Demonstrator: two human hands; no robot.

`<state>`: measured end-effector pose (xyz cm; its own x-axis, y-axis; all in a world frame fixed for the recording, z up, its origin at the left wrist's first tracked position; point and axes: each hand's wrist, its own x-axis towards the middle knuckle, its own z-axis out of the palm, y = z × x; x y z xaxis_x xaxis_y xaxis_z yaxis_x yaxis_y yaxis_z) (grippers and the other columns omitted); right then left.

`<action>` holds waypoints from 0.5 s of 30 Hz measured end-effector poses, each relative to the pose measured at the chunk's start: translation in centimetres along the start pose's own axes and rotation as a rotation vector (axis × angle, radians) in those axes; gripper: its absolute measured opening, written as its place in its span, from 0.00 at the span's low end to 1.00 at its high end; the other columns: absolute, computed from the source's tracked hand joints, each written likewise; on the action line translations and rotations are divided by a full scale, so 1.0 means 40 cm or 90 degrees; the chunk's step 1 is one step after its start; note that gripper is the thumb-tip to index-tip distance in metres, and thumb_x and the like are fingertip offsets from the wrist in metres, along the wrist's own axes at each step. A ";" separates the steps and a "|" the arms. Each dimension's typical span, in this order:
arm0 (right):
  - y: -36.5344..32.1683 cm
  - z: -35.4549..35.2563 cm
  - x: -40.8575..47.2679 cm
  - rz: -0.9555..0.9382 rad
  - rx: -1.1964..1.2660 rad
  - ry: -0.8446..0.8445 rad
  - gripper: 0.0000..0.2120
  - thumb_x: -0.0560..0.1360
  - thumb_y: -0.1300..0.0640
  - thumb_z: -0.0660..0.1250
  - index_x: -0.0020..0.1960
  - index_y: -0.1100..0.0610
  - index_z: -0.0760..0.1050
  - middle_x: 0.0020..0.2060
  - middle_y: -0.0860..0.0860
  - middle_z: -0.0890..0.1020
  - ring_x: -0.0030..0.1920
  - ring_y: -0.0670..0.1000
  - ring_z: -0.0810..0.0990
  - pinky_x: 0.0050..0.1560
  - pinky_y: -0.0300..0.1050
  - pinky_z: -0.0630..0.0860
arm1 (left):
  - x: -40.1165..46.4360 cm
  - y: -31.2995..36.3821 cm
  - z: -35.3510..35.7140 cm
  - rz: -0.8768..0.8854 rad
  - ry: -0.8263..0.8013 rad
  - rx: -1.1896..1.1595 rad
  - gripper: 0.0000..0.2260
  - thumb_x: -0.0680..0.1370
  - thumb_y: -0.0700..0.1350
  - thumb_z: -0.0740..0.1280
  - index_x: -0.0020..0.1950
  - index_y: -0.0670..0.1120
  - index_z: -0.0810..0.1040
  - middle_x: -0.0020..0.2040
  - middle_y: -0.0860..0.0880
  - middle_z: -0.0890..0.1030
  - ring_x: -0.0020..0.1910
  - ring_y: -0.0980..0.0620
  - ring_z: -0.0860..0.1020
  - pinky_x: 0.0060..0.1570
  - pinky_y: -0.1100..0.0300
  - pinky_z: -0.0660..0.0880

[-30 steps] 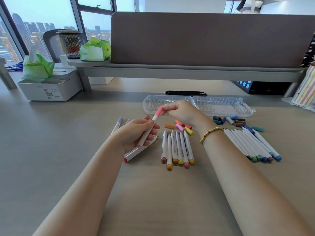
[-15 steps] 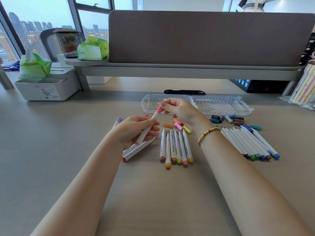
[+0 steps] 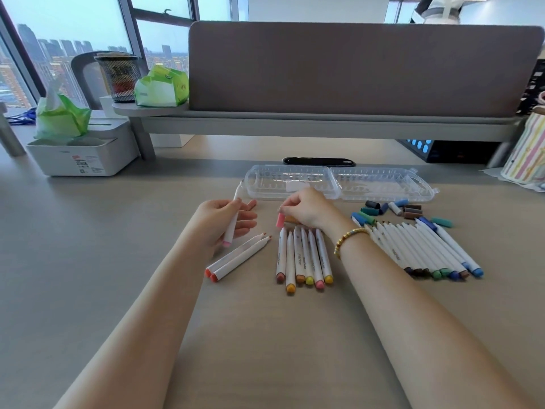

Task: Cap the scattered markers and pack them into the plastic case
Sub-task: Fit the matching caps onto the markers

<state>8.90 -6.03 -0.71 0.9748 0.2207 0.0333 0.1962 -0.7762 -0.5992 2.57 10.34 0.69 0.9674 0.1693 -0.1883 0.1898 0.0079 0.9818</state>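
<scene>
My left hand (image 3: pixel 219 222) grips a white marker with a pink end (image 3: pixel 231 225), held nearly upright, its bare tip pointing away from me. My right hand (image 3: pixel 306 209) pinches a pink cap (image 3: pixel 280 220) just above a row of several warm-coloured markers (image 3: pixel 303 256). Two red-ended markers (image 3: pixel 239 258) lie beside my left hand. Several cool-coloured markers (image 3: pixel 421 249) lie at the right, with loose caps (image 3: pixel 404 211) behind them. The clear plastic case (image 3: pixel 380 187) lies open and empty behind my hands.
A black flat object (image 3: pixel 318 161) lies behind the case. A white tissue box (image 3: pixel 79 154) stands at far left. A desk shelf with a grey divider (image 3: pixel 354 69) runs across the back. A striped bag (image 3: pixel 528 152) stands at far right.
The pink cap has come off the marker's end: my right hand carried it down toward the row. My left hand turned the marker more upright.
</scene>
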 end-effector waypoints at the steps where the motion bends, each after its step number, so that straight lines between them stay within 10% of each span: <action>1: 0.003 0.011 0.006 0.004 -0.026 0.000 0.11 0.77 0.50 0.64 0.36 0.46 0.79 0.41 0.47 0.83 0.42 0.47 0.75 0.51 0.47 0.75 | 0.001 -0.002 -0.002 -0.002 0.000 -0.002 0.11 0.81 0.45 0.60 0.47 0.39 0.78 0.39 0.44 0.82 0.27 0.56 0.81 0.29 0.66 0.79; 15: 0.066 -0.036 0.011 0.074 -0.366 0.004 0.19 0.76 0.42 0.62 0.60 0.53 0.76 0.61 0.54 0.74 0.64 0.57 0.67 0.61 0.51 0.63 | 0.007 -0.010 0.003 -0.032 -0.106 0.034 0.06 0.80 0.43 0.61 0.52 0.41 0.75 0.44 0.43 0.83 0.36 0.51 0.82 0.38 0.61 0.80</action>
<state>9.99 -8.82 -1.13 0.9936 0.1129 -0.0001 0.1126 -0.9913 -0.0686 2.77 10.27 0.26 0.9701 0.0050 -0.2425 0.2425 -0.0408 0.9693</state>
